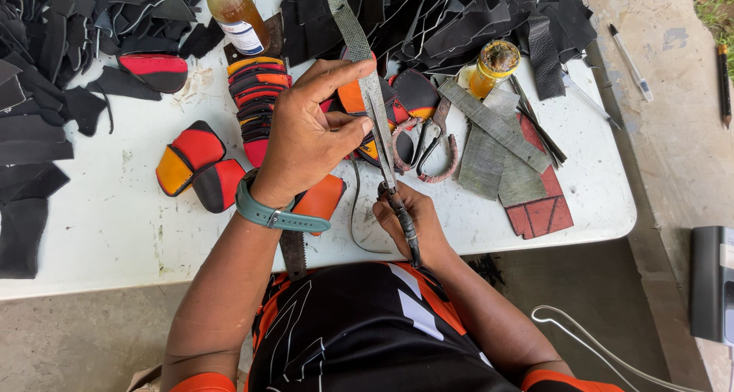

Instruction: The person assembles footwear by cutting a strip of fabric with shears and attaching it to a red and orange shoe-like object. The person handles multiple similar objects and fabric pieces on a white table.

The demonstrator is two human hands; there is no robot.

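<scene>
My left hand (306, 132) pinches a long grey abrasive strip (350, 25) between thumb and forefinger, pressed against the flat metal blade of a knife (384, 147). A teal wristband (279, 216) circles that wrist. My right hand (420, 224) grips the knife's black wrapped handle near the white table's (115, 224) front edge, with the blade pointing away from me. Both hands are over red, orange and black cut pieces (256, 94) stacked on the table.
Rusty scissors (428, 144), more grey strips (497, 140) and a red panel (539, 212) lie to the right. A yellow glue jar (493, 63), an amber bottle (237, 14) and heaps of black scraps (46, 48) fill the back. Pens (631, 52) rest on the concrete ledge.
</scene>
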